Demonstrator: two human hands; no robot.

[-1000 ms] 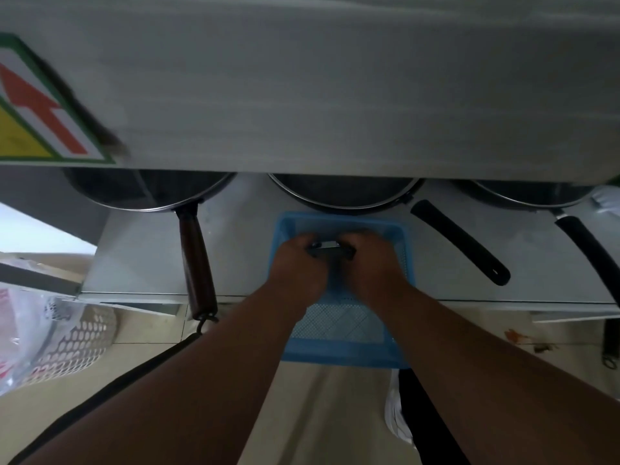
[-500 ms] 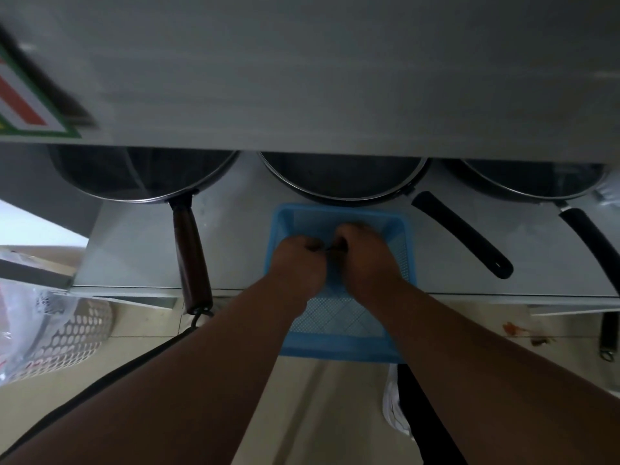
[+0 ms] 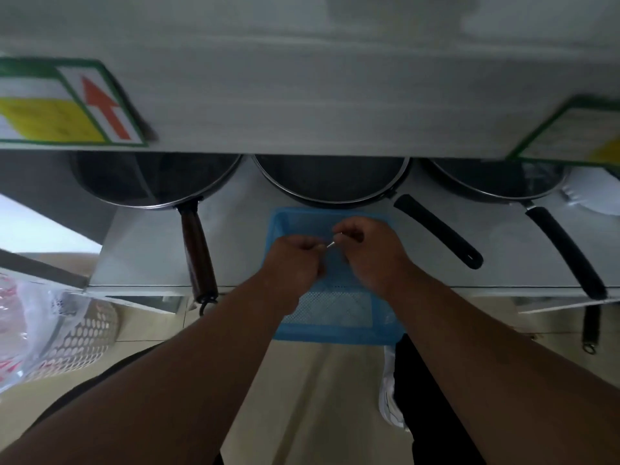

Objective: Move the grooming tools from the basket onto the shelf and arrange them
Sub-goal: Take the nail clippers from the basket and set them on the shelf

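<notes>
A blue mesh basket (image 3: 339,317) sits on the lower shelf (image 3: 147,250), its near end overhanging the shelf edge. Both my hands are over the basket's far half. My left hand (image 3: 292,260) is a closed fist. My right hand (image 3: 365,250) has its fingers curled. A thin silvery grooming tool (image 3: 331,243) shows between the two hands; its tip sticks out from my left fist and my right fingers pinch near it. The rest of the tool is hidden in my hands. The visible basket floor holds nothing.
Three dark frying pans (image 3: 328,182) stand at the back of the lower shelf, their handles (image 3: 439,229) pointing toward me on both sides of the basket. The upper shelf front (image 3: 302,105) carries green-edged labels. A white perforated bin (image 3: 77,340) stands on the floor at left.
My hands have drawn slightly apart and lifted. The dark object held between them earlier is out of sight; only a thin silvery tip shows. The view has tilted up.
</notes>
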